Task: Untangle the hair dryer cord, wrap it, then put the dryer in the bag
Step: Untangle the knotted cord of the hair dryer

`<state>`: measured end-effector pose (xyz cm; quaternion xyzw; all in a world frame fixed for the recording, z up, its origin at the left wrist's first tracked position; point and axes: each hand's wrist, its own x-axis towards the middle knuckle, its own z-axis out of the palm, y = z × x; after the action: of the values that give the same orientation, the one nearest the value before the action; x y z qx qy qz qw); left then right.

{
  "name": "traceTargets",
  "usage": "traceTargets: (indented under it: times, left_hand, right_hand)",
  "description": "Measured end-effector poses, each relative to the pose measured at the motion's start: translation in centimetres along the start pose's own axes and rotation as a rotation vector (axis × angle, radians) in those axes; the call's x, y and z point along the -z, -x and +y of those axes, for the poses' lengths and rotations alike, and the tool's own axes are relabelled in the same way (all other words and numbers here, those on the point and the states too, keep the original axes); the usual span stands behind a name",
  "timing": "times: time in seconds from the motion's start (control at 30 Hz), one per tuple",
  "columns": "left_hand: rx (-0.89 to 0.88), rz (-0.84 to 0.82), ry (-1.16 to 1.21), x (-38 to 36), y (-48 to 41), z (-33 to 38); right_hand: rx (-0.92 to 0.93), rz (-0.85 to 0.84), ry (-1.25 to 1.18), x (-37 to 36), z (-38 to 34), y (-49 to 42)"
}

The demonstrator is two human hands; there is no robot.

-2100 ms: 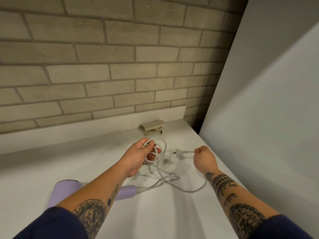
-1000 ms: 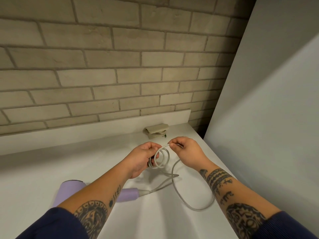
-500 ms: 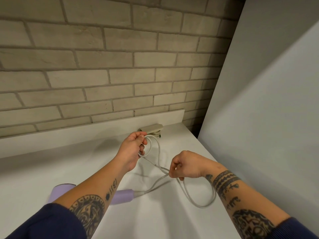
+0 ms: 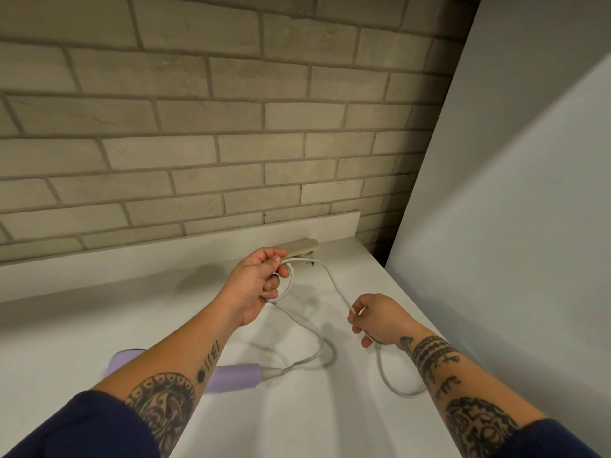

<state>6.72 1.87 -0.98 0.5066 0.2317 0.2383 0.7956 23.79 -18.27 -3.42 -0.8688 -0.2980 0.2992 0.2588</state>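
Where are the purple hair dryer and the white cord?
purple plastic hair dryer (image 4: 236,377): head view, on the middle of its handle.
thin white cord (image 4: 338,287): head view, on the lifted stretch at the top.

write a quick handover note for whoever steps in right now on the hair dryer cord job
Left hand: grips a small coil of the white cord above the counter.
Right hand: pinches the cord further along.
Hair dryer: lilac, lying on the counter, partly hidden by the left forearm; slack cord loops run from its handle.
Beige folded item, possibly the bag, sits at the back of the counter.
Done: first loops gathered.
Left: wrap the loose cord, then bag the dryer.
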Motion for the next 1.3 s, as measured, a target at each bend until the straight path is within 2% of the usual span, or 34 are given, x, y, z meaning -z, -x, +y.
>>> traceTargets:
  times: [0.23,0.4,0.5,0.57,0.63,0.7,0.8,0.87,0.9,1.0,1.07,1.17,1.3]
  left_hand:
    - [-0.091,0.157,-0.092,1.6,0.0,0.8]
    - [-0.152,0.207,-0.167,1.2,0.0,0.5]
    - [-0.218,0.242,-0.263,0.4,-0.2,0.2]
    - [-0.245,0.255,-0.309,-0.1,-0.4,0.2]
    - [-0.246,0.234,-0.328,-0.7,-0.5,0.0]
    - [-0.232,0.206,-0.363,-1.4,-0.5,-0.2]
    - [-0.207,0.142,-0.403,-2.1,-0.7,-0.9]
    - [-0.194,0.1,-0.419,-2.6,-0.8,-1.4]
    - [-0.188,0.085,-0.425,-2.8,-0.8,-1.6]
    - [-0.168,0.037,-0.473,-3.3,-0.4,-2.2]
    - [-0.151,-0.011,-0.511,-3.7,-0.1,-2.3]
    - [-0.15,-0.076,-0.543,-3.9,0.1,-2.0]
    - [-0.193,-0.059,-0.641,-3.4,0.3,-1.5]
  right_hand:
    - [-0.017,0.237,-0.453,1.1,-0.4,-1.9]
    - [0.058,0.294,-0.738,1.3,-1.7,-2.7]
    - [0.123,0.331,-0.82,1.6,-2.2,-3.0]
    - [0.162,0.338,-0.738,1.8,-1.9,-3.2]
    - [0.178,0.282,-0.502,1.6,-0.8,-3.6]
    - [0.148,0.177,-0.27,1.2,0.6,-4.1]
    - [0.151,-0.005,-0.087,1.1,1.9,-4.4]
    - [0.222,-0.089,-0.129,1.2,1.9,-4.3]
    - [0.273,-0.079,-0.176,1.3,1.6,-4.2]
    - [0.481,0.065,-0.249,1.4,-0.6,-3.3]
    - [0.586,0.075,-0.153,1.3,-2.5,-2.5]
    - [0.622,0.037,-0.036,0.7,-4.5,-1.6]
    - [0.602,0.056,-0.166,-0.1,-5.8,-1.2]
